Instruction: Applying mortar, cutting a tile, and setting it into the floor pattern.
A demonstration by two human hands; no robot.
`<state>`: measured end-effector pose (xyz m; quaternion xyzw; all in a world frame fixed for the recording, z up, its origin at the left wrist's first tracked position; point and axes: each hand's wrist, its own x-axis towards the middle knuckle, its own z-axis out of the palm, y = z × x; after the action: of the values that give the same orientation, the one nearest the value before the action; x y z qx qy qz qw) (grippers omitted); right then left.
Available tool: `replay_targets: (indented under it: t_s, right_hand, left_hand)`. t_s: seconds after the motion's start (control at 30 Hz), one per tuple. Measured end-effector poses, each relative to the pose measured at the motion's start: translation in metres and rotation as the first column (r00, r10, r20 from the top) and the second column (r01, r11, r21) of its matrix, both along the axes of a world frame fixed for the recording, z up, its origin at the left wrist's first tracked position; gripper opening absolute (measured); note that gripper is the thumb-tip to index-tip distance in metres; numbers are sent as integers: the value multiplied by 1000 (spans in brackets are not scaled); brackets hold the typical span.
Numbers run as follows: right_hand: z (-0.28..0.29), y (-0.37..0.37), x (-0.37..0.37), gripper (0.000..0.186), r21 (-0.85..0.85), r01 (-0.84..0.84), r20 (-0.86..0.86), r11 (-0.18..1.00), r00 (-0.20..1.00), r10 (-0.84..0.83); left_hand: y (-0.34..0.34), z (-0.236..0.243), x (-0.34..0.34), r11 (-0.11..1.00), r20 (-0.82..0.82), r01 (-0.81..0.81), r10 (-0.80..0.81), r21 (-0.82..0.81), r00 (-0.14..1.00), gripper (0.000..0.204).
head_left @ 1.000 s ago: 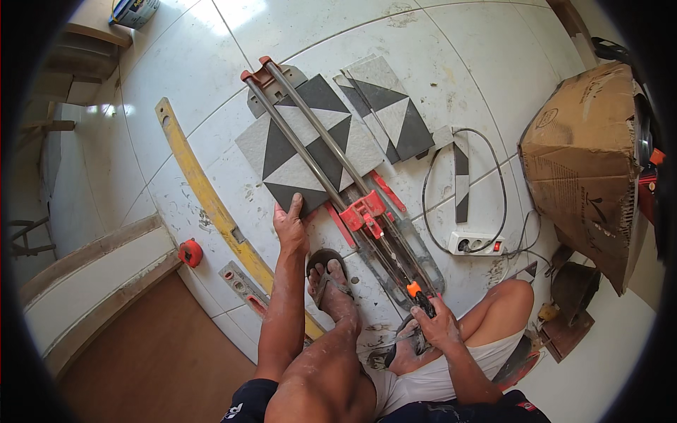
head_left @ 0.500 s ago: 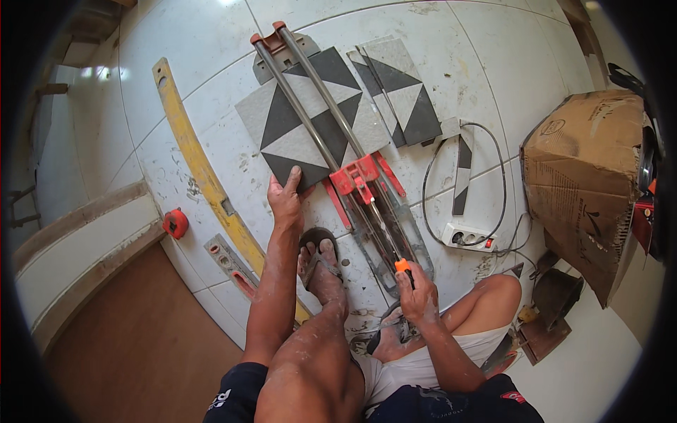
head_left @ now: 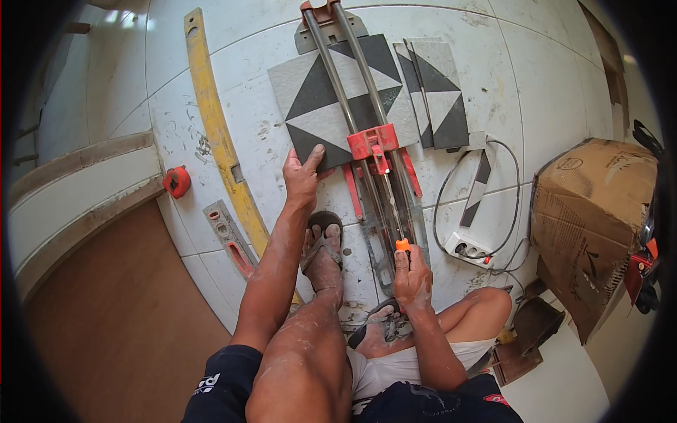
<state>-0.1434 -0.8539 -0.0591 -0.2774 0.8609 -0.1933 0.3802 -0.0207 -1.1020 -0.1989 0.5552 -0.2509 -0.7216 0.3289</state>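
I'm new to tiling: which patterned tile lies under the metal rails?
The large tile held by the left grip; the smaller tile and narrow strip lie right of the rails.

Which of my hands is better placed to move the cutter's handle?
Probably your right hand: it is closed around the handle. Your left hand is farther forward, its thumb on the tile, away from that handle.

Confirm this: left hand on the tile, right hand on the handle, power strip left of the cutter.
No: the head view shows the power strip right of the cutter. The left hand is on the tile, the right hand on the handle.
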Motion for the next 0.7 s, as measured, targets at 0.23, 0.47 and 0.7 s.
replay_targets:
  t_s: [0.23, 0.47, 0.7]
  right_hand:
    - [-5, 2, 0, 36, -22, 10, -10, 1000, 1000, -10]
    - [-6, 2, 0, 33, -96, 4, -58, 995, 998, -10]
    - [-2, -2, 1, 33, -24, -1, -67, 1000, 998, -1]
  left_hand:
    - [-1, 2, 2, 999, 11, 39, -39, 22, 999, 31]
    - [-4, 1, 4, 997, -14, 68, -67, 28, 998, 36]
    - [-6, 3, 5, 997, 17, 71, -71, 42, 997, 37]
